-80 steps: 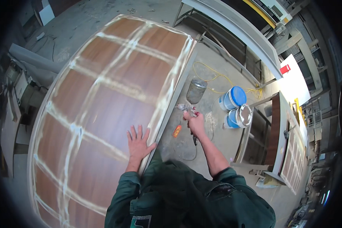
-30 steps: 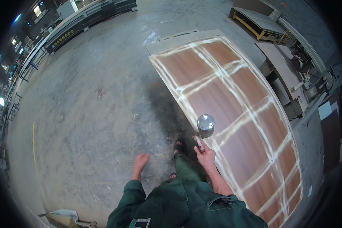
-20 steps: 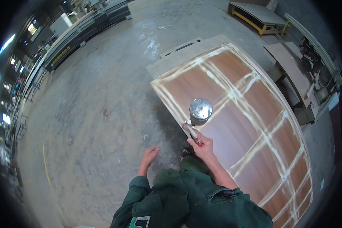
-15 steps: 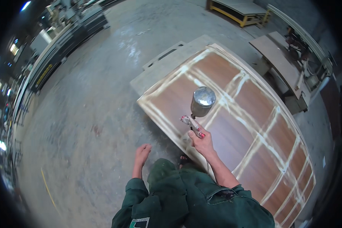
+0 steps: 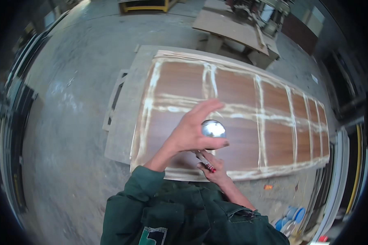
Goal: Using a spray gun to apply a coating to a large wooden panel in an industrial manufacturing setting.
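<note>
A: Spray gun (image 5: 207, 157), the kind with a shiny metal cup (image 5: 213, 129) on top, held up close over the near edge of the brown wood panel (image 5: 241, 118).

B: Who has what?

A: The right hand (image 5: 215, 169) is closed around the gun's grip, below the cup. The left hand (image 5: 192, 132) rests on the cup's lid, fingers (image 5: 206, 107) loosely curled over it, the thumb at its side.

B: How will it handle?

A: Rigid metal, I judge, and top-heavy if the cup holds liquid, so the weight sits above the grip. The polished lid looks slippery. Best taken by the grip, with the other hand steadying the cup's wall rather than its dome.

B: And the panel?

A: It lies flat on a pale board on the concrete floor (image 5: 69, 134), crossed by whitish filler lines (image 5: 259, 122). 2 blue tubs (image 5: 288, 218) stand near the lower right.
</note>
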`<state>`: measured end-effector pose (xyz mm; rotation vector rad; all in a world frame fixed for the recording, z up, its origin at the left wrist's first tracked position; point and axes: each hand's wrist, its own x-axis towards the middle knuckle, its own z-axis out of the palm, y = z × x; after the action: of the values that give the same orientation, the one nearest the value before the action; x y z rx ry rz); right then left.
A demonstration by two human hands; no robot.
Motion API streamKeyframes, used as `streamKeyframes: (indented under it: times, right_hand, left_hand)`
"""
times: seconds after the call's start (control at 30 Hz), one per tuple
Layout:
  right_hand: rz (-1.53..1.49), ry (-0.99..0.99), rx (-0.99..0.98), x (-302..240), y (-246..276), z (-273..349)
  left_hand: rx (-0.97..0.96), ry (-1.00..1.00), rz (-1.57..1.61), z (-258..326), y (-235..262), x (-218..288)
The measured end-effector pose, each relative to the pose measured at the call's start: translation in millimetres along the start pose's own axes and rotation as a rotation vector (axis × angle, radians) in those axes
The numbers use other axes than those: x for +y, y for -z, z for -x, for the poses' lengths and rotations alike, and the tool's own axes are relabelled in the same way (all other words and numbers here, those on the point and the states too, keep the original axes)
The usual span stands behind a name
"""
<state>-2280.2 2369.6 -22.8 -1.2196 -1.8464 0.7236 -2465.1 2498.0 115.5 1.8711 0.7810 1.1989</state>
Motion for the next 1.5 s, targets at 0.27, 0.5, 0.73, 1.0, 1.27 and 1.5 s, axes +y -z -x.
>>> streamKeyframes:
  times: [0.27,0.5,0.73,1.0,1.27,1.5]
  right_hand:
    - [-0.058,-0.479,0.066,-37.1,-33.8,22.4]
    - [-0.346,-0.878,0.323,-43.0,32.0,-18.4]
    - [-0.157,-0.642,0.483,-43.5,133.3,-130.4]
    - [-0.211,-0.611,0.162,-47.1,105.4,-304.8]
    - [-0.434,-0.642,0.060,-53.2,-14.0,-455.2]
    - [-0.668,-0.634,0.005,-77.2,-83.4,-545.6]
  left_hand:
    - [-0.313,0.070,-0.010,7.9,-57.3,-26.5]
    - [0.008,0.028,0.138,-4.2,-13.7,-73.8]
    - [0.299,0.694,-0.904,157.9,33.5,-265.5]
    - [0.576,0.939,-1.255,205.4,64.1,-309.8]
    - [0.513,1.037,-1.281,185.8,61.1,-311.6]
    - [0.512,1.068,-1.233,184.7,63.8,-313.2]
